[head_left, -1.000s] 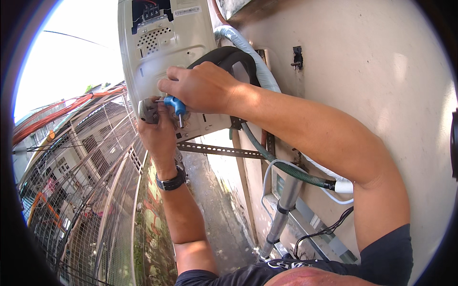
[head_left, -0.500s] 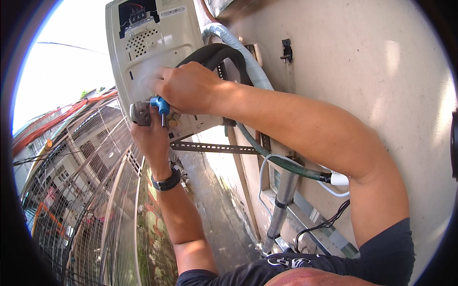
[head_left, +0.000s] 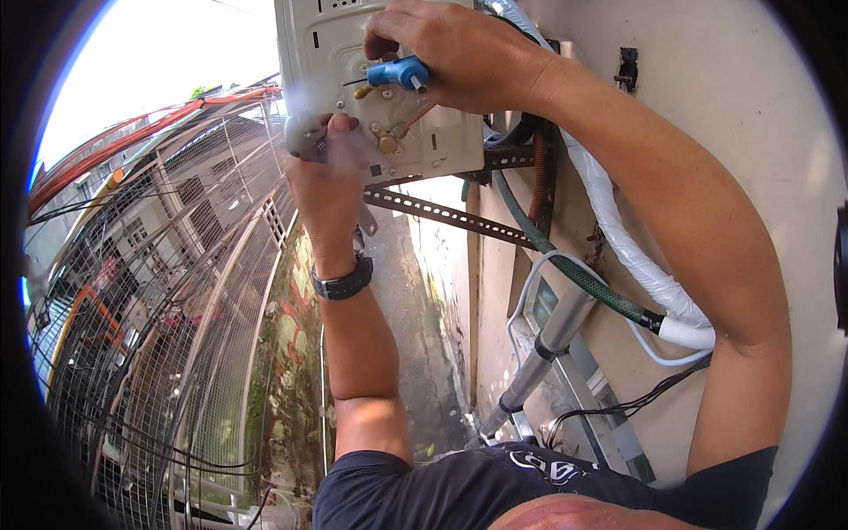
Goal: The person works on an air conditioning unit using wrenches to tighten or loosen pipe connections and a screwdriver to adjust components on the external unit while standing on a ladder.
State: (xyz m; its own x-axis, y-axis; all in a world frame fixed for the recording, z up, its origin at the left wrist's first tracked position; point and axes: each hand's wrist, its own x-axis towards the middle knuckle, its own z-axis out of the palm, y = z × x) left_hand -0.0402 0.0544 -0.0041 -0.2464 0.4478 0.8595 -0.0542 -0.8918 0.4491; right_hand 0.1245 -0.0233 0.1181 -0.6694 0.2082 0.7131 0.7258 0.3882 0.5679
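A cream outdoor air-conditioner unit (head_left: 322, 75) hangs before me, its lower part in view. My left hand (head_left: 329, 168), with a dark watch on the wrist, is closed on a grey adjustable wrench (head_left: 305, 134). The wrench's head is blurred by the unit's left edge, and its handle end shows below the palm. My right hand (head_left: 442, 57) is closed, with a blue-handled tool (head_left: 393, 72) with a short metal shank in its grip. Just below and left of the blue tool is a small brass fitting (head_left: 364, 91). A larger brass valve (head_left: 386, 139) sits between my hands, touched by neither.
A perforated metal bracket (head_left: 442, 212) supports the unit from the wall (head_left: 751, 97). White-wrapped piping (head_left: 609, 212) and a green hose (head_left: 592, 283) pass under my right arm. A metal pole (head_left: 552, 331) leans below. Wire mesh fencing (head_left: 177, 336) stands left, above a narrow walkway (head_left: 402, 353).
My hands have moved apart: the right, with the blue tool, is now up and right of the left hand. The view has shifted, so the unit appears higher and farther right.
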